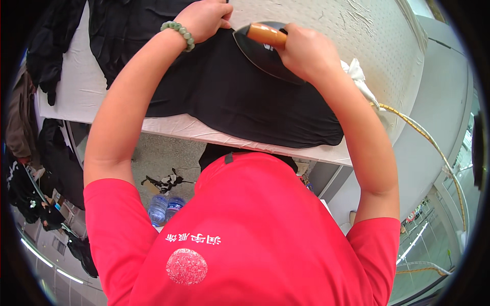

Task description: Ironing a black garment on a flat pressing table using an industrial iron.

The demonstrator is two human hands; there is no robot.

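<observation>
A black garment lies spread over the padded ironing table, its near edge hanging close to the table's front. My right hand is wrapped round the wooden handle of an iron, whose dark pointed soleplate rests on the cloth with its tip toward the left. Just left of that tip, my left hand has its fingers closed at the garment's far edge, pinching the fabric. A green bead bracelet circles my left wrist. The fingertips of my left hand are partly hidden.
The pale ironing table extends to the right. A white cloth and a yellow-wrapped hose are beside my right forearm. More black clothing drapes over the left end. Water bottles stand on the floor below.
</observation>
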